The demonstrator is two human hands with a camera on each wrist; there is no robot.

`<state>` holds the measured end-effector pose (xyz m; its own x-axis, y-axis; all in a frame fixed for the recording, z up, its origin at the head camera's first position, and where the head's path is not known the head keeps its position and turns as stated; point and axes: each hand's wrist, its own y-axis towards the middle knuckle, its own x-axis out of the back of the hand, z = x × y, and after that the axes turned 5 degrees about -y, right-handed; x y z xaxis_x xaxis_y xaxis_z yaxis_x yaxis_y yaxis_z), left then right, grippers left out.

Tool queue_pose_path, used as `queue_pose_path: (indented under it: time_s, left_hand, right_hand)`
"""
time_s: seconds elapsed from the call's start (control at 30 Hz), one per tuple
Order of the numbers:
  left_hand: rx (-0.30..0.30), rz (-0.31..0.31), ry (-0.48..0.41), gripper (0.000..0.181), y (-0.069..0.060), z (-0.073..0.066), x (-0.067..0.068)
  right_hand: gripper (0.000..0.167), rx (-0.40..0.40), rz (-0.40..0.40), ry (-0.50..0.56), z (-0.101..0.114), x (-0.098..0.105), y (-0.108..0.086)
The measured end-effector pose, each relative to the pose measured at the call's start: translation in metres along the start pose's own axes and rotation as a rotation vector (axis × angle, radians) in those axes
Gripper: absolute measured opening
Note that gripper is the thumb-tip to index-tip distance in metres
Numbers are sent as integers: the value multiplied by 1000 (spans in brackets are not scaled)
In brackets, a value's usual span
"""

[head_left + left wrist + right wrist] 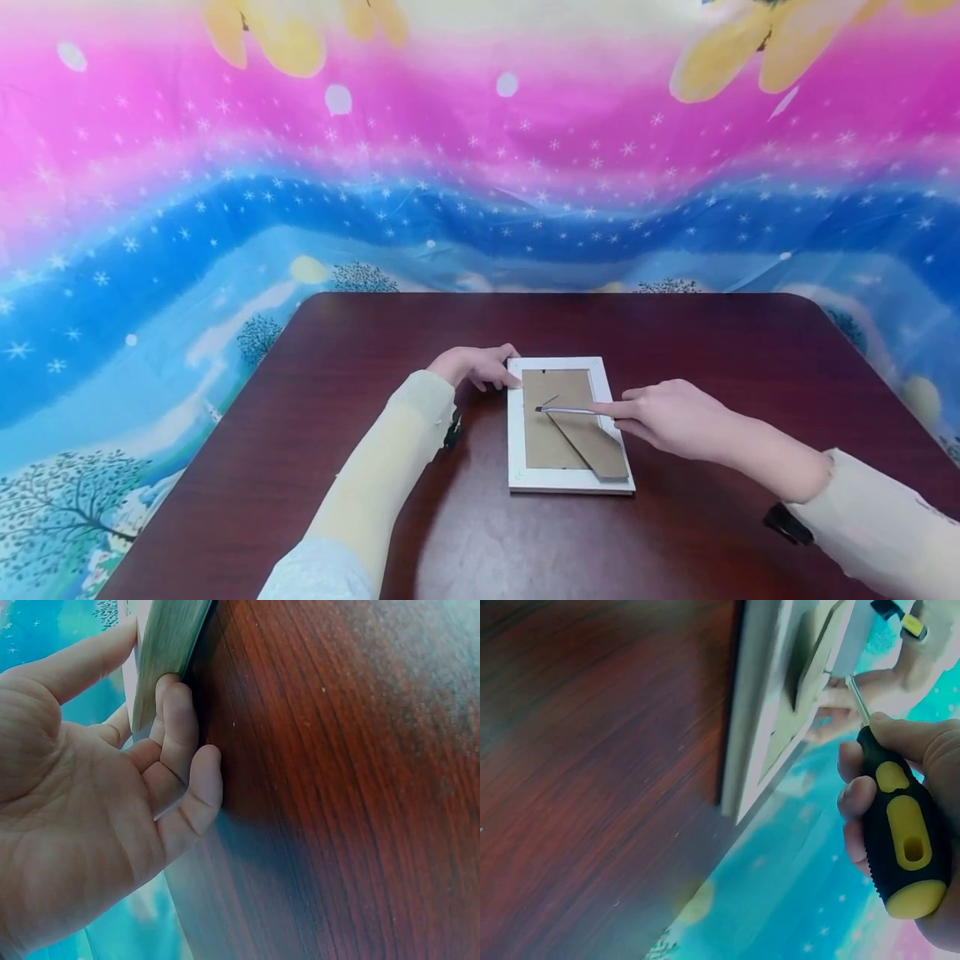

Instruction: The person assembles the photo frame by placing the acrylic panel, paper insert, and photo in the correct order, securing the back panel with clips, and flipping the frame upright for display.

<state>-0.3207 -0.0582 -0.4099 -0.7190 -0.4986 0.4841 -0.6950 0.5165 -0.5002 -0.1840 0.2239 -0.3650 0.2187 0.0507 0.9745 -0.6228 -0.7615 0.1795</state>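
Note:
A white picture frame lies face down on the table with its brown backing board showing. A brown easel leg slants across the board toward the lower right corner. At the upper left edge, my left hand holds the frame; the left wrist view has the thumb over the top and fingertips against the side. My right hand grips a black and yellow screwdriver by its handle. Its metal shaft points left over the board, tip near the leg's upper end. Whether the tip touches is unclear.
The dark red wooden table has wood grain and rounded far corners. Behind it hangs a pink and blue printed cloth with snowflakes and trees. Both forearms wear pale sleeves, with a dark device at each wrist.

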Motion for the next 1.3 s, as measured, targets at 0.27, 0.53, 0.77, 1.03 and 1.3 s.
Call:
queue_pose_path:
  time_s: [0.27, 0.53, 0.77, 1.03, 1.3]
  left_hand:
    - [3, 6, 1, 42, 0, 0, 1]
    - [4, 7, -16, 43, 0, -4, -2]
    - [3, -4, 4, 43, -1, -1, 0]
    - [0, -3, 1, 43, 2, -3, 3]
    - [19, 6, -10, 43, 2, -1, 3]
  right_hand:
    - [36, 59, -24, -176, 7, 1, 23]
    - [35, 49, 54, -206, 12, 2, 37]
    - [38, 24, 85, -181, 14, 2, 40]
    - [36, 25, 32, -184, 14, 2, 40]
    - [36, 68, 16, -124, 11, 0, 42]
